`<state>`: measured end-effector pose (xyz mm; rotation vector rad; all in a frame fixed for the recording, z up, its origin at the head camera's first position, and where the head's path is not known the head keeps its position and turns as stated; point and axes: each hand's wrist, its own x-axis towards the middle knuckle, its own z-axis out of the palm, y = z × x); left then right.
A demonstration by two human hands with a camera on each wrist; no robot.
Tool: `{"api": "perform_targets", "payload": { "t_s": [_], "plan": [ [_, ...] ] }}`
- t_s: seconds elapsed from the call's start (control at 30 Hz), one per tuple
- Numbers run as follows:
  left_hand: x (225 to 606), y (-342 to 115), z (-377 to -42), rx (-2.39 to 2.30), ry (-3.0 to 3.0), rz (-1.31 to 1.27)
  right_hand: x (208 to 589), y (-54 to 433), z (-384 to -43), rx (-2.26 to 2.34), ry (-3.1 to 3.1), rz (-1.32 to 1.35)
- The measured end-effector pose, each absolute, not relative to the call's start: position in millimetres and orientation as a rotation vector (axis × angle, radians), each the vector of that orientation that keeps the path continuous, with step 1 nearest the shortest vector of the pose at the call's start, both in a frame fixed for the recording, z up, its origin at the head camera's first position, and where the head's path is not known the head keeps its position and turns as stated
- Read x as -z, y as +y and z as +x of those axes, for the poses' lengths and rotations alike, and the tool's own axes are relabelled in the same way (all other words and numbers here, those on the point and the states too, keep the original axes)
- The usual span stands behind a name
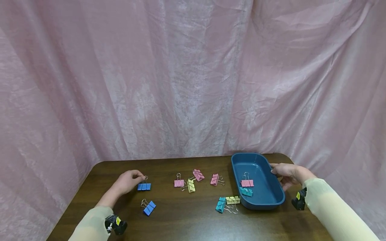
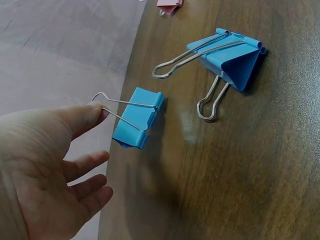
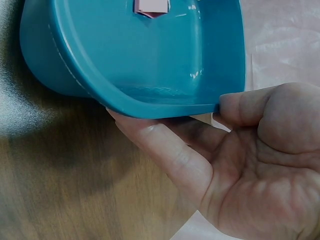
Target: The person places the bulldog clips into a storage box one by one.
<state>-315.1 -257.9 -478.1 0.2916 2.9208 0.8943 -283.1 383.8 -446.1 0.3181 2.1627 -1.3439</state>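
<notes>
My left hand (image 1: pixel 127 183) pinches the wire handle of a blue binder clip (image 2: pixel 138 118) between thumb and index finger, the other fingers loose. The clip's body hangs over the left part of the table. A second blue binder clip (image 1: pixel 149 208) lies nearer the front edge. At the right, my right hand (image 1: pixel 291 173) grips the side of a blue tray (image 1: pixel 278 201), thumb at the rim and fingers beneath it in the right wrist view. Inside the tray are a pink binder clip (image 1: pixel 247 183) and a teal binder clip (image 1: pixel 246 191).
Mid-table lie pink binder clips (image 1: pixel 179 183) and a yellow binder clip (image 1: pixel 191 185). Another teal binder clip (image 1: pixel 220 205) and a yellow one (image 1: pixel 233 200) lie against the tray's left side. A pink curtain (image 1: pixel 181 100) hangs behind the wooden table (image 1: pixel 181 221).
</notes>
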Motion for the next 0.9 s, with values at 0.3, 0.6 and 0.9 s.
{"api": "perform_targets", "payload": {
  "t_s": [0.3,0.6,0.9],
  "plan": [
    [471.8,-256.3,-314.9,-0.912,2.969,0.340,448.6,384.7,-283.1,1.358,2.162,0.299],
    [462.4,-245.3,-313.1,-0.947,3.041,0.422,447.7,383.6,-283.4,1.351,2.174,0.299],
    [451.2,-225.8,-309.5,-0.993,3.020,0.426,445.8,383.0,-281.6,1.349,2.168,0.295]
  ]
}}
